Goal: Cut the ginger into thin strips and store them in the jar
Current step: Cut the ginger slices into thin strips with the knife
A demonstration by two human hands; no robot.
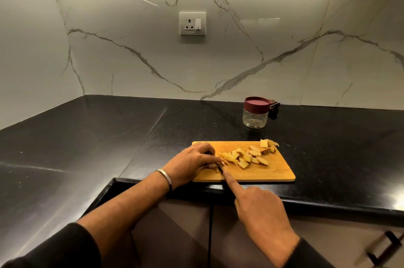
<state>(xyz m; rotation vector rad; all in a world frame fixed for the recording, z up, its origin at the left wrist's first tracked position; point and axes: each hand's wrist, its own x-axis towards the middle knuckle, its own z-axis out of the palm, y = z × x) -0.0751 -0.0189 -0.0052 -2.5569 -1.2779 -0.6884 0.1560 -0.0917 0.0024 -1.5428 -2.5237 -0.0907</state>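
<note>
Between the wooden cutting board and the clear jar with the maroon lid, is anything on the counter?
No. In the head view, only bare black countertop lies between the wooden cutting board and the clear maroon-lidded jar. Ginger slices stay on the board.

Wooden cutting board [271,171], matt with fine scratch marks, on glossy speckled black stone countertop [109,136]. Clear glossy jar [255,118], glass or plastic unclear, with smooth maroon plastic-looking lid [257,103]. Polished veined marble-look wall [240,53]; shiny metal bangle [167,178].
</note>
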